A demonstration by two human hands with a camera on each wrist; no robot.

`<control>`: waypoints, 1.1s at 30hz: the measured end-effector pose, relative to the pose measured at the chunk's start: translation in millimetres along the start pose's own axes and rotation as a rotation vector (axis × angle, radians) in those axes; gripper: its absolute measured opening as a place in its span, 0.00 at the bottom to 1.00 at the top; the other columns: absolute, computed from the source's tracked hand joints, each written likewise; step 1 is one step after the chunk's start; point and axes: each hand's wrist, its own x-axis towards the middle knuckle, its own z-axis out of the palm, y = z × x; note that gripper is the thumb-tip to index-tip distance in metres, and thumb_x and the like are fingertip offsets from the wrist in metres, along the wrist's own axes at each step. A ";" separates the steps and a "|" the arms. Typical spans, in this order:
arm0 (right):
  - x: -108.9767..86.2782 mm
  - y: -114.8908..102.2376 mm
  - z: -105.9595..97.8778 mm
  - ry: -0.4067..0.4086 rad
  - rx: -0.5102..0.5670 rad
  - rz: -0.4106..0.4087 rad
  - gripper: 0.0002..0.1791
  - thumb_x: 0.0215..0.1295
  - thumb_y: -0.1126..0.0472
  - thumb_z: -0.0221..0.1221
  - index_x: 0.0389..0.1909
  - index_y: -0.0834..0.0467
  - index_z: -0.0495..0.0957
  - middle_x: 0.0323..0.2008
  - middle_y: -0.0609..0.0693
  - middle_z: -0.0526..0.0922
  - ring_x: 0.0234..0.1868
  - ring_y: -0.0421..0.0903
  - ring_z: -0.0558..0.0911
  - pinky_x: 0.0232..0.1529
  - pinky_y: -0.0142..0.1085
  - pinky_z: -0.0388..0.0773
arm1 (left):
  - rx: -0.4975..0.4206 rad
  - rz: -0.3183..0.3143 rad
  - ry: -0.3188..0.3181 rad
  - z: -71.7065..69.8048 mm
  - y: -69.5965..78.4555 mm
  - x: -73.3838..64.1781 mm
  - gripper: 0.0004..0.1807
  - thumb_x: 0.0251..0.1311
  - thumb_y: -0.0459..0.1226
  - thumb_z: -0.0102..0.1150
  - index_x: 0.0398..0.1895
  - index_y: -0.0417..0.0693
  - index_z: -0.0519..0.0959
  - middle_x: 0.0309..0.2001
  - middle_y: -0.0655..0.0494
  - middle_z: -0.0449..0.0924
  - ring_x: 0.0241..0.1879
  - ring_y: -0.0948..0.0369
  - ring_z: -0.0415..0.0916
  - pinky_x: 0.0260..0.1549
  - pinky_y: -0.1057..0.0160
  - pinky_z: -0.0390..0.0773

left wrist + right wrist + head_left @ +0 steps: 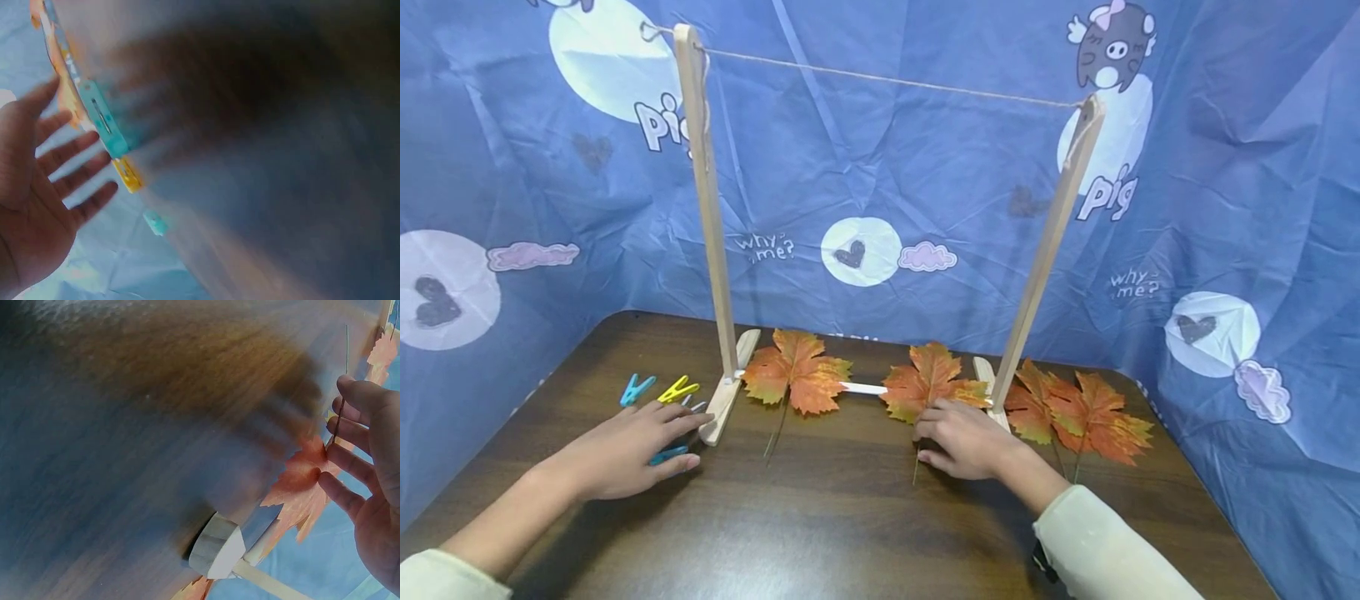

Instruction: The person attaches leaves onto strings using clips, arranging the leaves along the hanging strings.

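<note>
In the head view my left hand (625, 450) is spread over the left of the table, close above several small clothespins. A blue clothespin (637, 389) and a yellow clothespin (678, 389) show past its fingers; another blue clothespin (668, 454) is partly covered by the hand. My right hand (962, 437) is at the base of an orange maple leaf (931, 379) lying by the wooden stand. In the right wrist view, that leaf's thin stem (347, 350) runs between thumb and fingers, which are loosely bent and apart.
A wooden stand has a left post (707, 208), a right post (1048, 258) and twine (887, 79) strung between their tops. Another maple leaf (796, 372) lies beside the left post. Two overlapping leaves (1101, 417) lie right of the stand. Blue printed cloth (865, 167) surrounds the table.
</note>
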 end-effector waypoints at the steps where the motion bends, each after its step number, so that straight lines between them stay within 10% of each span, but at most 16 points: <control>1: 0.2 0.0 -0.4 0.001 0.002 0.001 0.13 0.72 0.50 0.63 0.48 0.53 0.84 0.49 0.47 0.84 0.53 0.47 0.79 0.58 0.44 0.76 | -0.007 0.006 0.002 -0.4 -1.9 -0.8 0.34 0.68 0.59 0.60 0.69 0.49 0.76 0.62 0.43 0.77 0.62 0.41 0.74 0.55 0.34 0.74; 17: 4.9 0.0 -3.1 0.060 0.012 -0.013 0.12 0.73 0.50 0.62 0.48 0.52 0.85 0.49 0.47 0.85 0.53 0.47 0.80 0.57 0.44 0.78 | -0.238 0.045 -0.096 1.1 -18.8 3.1 0.31 0.60 0.46 0.74 0.62 0.41 0.77 0.34 0.69 0.71 0.33 0.72 0.68 0.31 0.67 0.71; 33: 9.8 -1.6 -12.8 0.201 0.138 0.037 0.11 0.74 0.51 0.61 0.48 0.51 0.87 0.43 0.42 0.86 0.47 0.44 0.80 0.53 0.43 0.75 | -0.368 0.066 -0.142 4.8 -22.3 5.9 0.17 0.61 0.43 0.73 0.48 0.46 0.81 0.33 0.68 0.76 0.32 0.72 0.72 0.30 0.65 0.76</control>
